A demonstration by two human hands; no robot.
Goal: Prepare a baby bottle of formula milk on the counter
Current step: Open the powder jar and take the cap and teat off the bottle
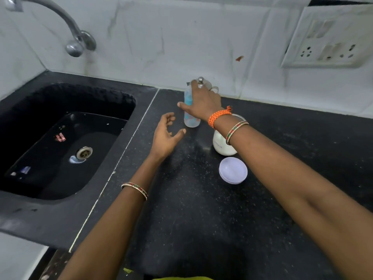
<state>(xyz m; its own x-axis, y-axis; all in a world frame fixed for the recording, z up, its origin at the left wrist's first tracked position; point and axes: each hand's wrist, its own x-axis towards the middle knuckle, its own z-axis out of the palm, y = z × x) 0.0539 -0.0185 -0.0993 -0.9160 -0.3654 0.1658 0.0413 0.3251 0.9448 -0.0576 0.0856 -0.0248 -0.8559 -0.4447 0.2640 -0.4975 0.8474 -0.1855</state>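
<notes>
Right hand (pixel 203 102): is reaching forward, fingers spread and fairly straight, lying over the top of the baby bottle (pixel 190 113); whether it is gripping yet, I cannot tell.
Left hand (pixel 166 133): is hovering just left of the bottle, palm up, fingers loosely curled, holding nothing.
Baby bottle: is standing upright under the right hand; clear plastic, judged light, stiff and smooth, likely to be tipping easily; best taken round the mid-body.
Steel pot (pixel 203 83): is sitting just behind the right hand, knob showing, crowding the reach.
Formula jar (pixel 222 145): is standing open beneath the right wrist, risking a knock.
Jar lid (pixel 233 170): is lying nearer the person, under the right forearm.
Sink (pixel 66 138): is lying well left of the left hand.
</notes>
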